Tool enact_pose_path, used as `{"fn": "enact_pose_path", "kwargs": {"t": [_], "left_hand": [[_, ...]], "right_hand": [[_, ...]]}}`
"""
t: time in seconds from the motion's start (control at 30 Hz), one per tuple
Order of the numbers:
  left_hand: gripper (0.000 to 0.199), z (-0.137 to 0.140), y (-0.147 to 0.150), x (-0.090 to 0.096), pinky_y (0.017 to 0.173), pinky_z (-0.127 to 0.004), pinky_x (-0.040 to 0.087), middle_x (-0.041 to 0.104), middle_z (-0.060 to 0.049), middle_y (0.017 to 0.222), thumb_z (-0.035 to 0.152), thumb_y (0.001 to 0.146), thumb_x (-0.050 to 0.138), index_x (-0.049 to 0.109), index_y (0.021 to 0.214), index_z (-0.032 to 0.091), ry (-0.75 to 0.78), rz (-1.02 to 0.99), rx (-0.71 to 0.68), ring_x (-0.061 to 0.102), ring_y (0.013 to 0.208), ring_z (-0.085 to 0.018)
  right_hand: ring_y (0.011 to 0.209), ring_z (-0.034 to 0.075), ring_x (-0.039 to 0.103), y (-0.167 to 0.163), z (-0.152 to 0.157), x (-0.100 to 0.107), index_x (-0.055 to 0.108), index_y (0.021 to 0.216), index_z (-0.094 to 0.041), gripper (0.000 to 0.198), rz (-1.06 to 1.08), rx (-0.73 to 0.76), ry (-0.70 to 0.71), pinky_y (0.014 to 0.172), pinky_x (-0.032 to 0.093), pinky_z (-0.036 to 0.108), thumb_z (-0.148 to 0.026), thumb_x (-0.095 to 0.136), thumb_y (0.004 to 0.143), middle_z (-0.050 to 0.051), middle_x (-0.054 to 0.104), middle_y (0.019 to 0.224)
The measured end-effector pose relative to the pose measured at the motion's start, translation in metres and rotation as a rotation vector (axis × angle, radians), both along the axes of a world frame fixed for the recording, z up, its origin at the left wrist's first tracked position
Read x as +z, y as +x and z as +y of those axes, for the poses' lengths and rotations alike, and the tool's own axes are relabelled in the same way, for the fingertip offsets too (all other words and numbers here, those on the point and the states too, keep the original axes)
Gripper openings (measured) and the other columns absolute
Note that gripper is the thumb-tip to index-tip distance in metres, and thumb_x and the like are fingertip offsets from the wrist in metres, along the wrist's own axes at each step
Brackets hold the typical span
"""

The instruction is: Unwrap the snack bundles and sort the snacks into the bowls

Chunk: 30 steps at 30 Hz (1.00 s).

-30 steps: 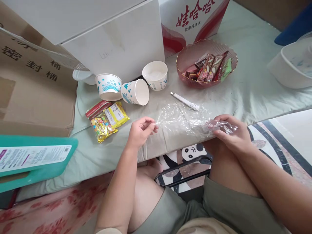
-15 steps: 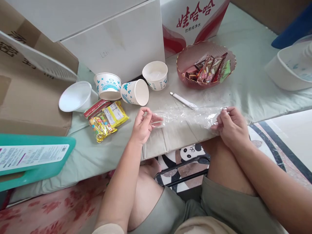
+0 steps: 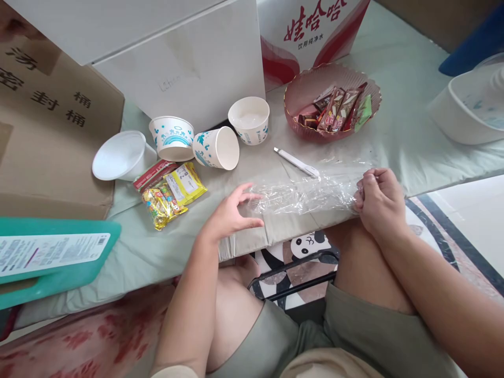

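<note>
A crumpled clear plastic bag (image 3: 305,195) stretches sideways along the front edge of the cloth-covered surface. My right hand (image 3: 381,197) is closed around its right end. At the bag's left end my left hand (image 3: 234,212) is open, thumb and fingers apart; whether the fingertips touch the film I cannot tell. Just behind the bag lies a white utility knife (image 3: 296,162). A pink ribbed bowl (image 3: 293,107) with several wrapped snack bars (image 3: 338,110) stands farther back.
Paper bowls stand or lie at the back: one upright (image 3: 252,128), one tipped paper cup (image 3: 216,148), one patterned bowl (image 3: 172,137). Left are a white plastic bowl (image 3: 124,156), yellow snack packets (image 3: 169,194) and a green container (image 3: 79,283). Cardboard (image 3: 51,157) and white boxes (image 3: 189,68) border the back.
My left hand has opened from a pinch and shifted left, letting go of the bag's left end. My right hand still grips its end. The white ribbed piece at the far left has left view.
</note>
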<state>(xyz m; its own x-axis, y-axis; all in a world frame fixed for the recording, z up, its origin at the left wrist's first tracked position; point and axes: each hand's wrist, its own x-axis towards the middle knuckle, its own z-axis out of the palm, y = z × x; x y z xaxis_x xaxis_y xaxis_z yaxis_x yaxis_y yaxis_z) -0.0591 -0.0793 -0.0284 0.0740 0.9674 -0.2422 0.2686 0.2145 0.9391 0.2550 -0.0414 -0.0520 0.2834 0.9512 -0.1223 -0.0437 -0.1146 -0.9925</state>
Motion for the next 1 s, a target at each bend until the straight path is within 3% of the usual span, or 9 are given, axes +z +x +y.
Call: {"fn": "enact_pose_path", "kwargs": {"t": [0.07,0.13,0.23,0.4,0.47,0.6,0.67,0.83,1.0], "left_hand": [[0.091,-0.004,0.005,-0.002,0.108,-0.033,0.044,0.079,-0.007,0.112,0.018,0.053,0.095,0.056,0.135,0.027,0.068,0.094,0.010,0.065,0.124,-0.025],[0.077,-0.005,0.010,-0.006,0.109,-0.034,0.044,0.080,-0.003,0.098,0.016,0.065,0.087,0.057,0.135,0.029,0.144,0.133,0.057,0.068,0.118,-0.023],[0.057,-0.004,0.008,-0.008,0.095,-0.030,0.051,0.080,-0.001,0.086,0.014,0.075,0.074,0.062,0.129,0.029,0.179,0.196,0.088,0.074,0.096,-0.020],[0.043,-0.007,-0.012,0.000,0.074,-0.025,0.052,0.079,-0.002,0.082,0.023,0.074,0.078,0.069,0.116,0.025,0.066,0.217,0.056,0.071,0.075,-0.017],[0.049,-0.009,-0.016,0.003,0.077,-0.027,0.053,0.079,-0.004,0.085,0.029,0.072,0.083,0.066,0.118,0.023,0.003,0.104,0.043,0.072,0.079,-0.018],[0.093,-0.005,-0.012,0.003,0.084,-0.032,0.054,0.078,-0.012,0.108,0.037,0.066,0.090,0.041,0.144,0.024,-0.100,-0.236,0.036,0.074,0.097,-0.023],[0.092,0.000,-0.005,0.001,0.076,-0.029,0.053,0.078,-0.011,0.103,0.040,0.070,0.087,0.037,0.146,0.023,-0.141,-0.262,0.078,0.074,0.088,-0.021],[0.063,0.007,0.003,0.003,0.064,-0.022,0.048,0.076,-0.003,0.082,0.030,0.067,0.084,0.055,0.122,0.019,-0.064,-0.281,0.190,0.068,0.067,-0.012],[0.032,-0.002,-0.006,0.014,0.052,-0.021,0.045,0.070,0.000,0.065,0.032,0.065,0.084,0.064,0.085,0.017,-0.050,-0.355,0.103,0.063,0.053,-0.011]], "right_hand": [[0.038,0.010,0.036,-0.001,0.000,0.000,0.046,0.086,-0.029,0.034,0.009,0.006,-0.003,0.033,0.024,0.025,-0.053,0.070,0.086,-0.007,0.043,0.063],[0.039,0.010,0.036,-0.001,0.000,0.000,0.047,0.086,-0.029,0.034,-0.001,0.009,0.000,0.034,0.024,0.026,-0.054,0.070,0.086,-0.006,0.043,0.062],[0.038,0.010,0.036,-0.001,0.001,-0.002,0.048,0.086,-0.029,0.033,-0.035,0.004,0.005,0.034,0.025,0.026,-0.053,0.070,0.086,-0.006,0.046,0.063],[0.036,0.010,0.039,0.003,0.002,-0.006,0.049,0.087,-0.027,0.026,-0.161,0.033,0.003,0.034,0.025,0.026,-0.047,0.066,0.090,-0.008,0.045,0.055],[0.037,0.010,0.040,0.004,0.002,-0.007,0.050,0.087,-0.026,0.023,-0.233,0.049,0.004,0.034,0.027,0.025,-0.044,0.064,0.091,-0.008,0.045,0.054],[0.037,0.009,0.041,0.002,0.001,-0.006,0.050,0.087,-0.025,0.020,-0.272,0.105,0.016,0.034,0.028,0.024,-0.040,0.062,0.090,-0.008,0.049,0.058],[0.037,0.009,0.042,-0.001,0.001,-0.004,0.049,0.087,-0.025,0.018,-0.290,0.128,0.009,0.034,0.029,0.024,-0.038,0.061,0.089,-0.008,0.049,0.058],[0.041,0.010,0.042,-0.003,-0.001,0.000,0.050,0.082,-0.025,0.008,-0.297,0.124,0.002,0.038,0.029,0.025,-0.028,0.056,0.086,-0.006,0.049,0.059],[0.042,0.010,0.044,0.005,-0.002,-0.002,0.047,0.077,-0.025,0.008,-0.241,0.127,-0.026,0.042,0.030,0.027,-0.018,0.051,0.078,-0.003,0.059,0.068]]}}
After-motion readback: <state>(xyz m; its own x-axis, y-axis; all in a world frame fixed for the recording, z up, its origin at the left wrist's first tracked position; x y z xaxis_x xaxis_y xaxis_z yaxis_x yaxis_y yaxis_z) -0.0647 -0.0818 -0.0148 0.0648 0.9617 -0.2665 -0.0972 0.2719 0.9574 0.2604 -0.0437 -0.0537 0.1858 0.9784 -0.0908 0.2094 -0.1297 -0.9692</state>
